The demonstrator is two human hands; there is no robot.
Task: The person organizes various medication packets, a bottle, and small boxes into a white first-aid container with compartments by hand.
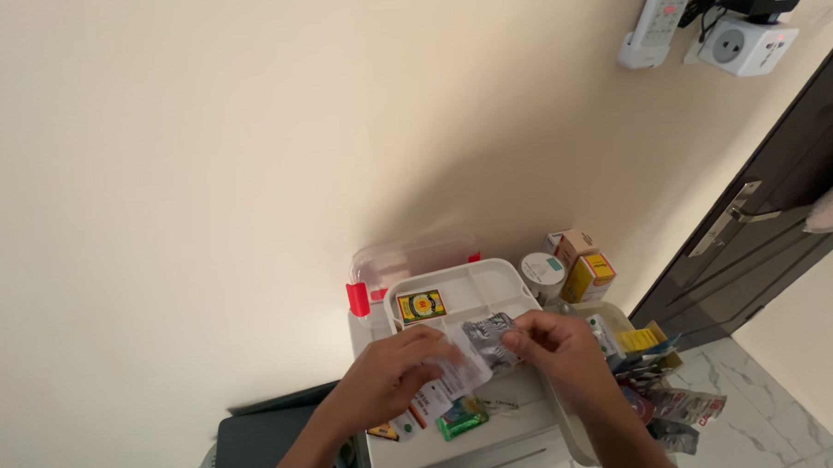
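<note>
Left hand (395, 371) and right hand (561, 347) gripped a silver blister pack (490, 338) together over a white compartment tray (492, 279), yellow box (422, 305) in one compartment, green packet (462, 417) below, small cartons (579, 263) beside the tray.

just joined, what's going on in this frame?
A person is working over a white compartment tray that sits on an open storage box by the wall. Both hands meet above the tray: the left hand and right hand hold a silver blister strip and a white paper packet between them. A small yellow box lies in a tray compartment. More small boxes and sachets lie beside it, to the right.
</note>
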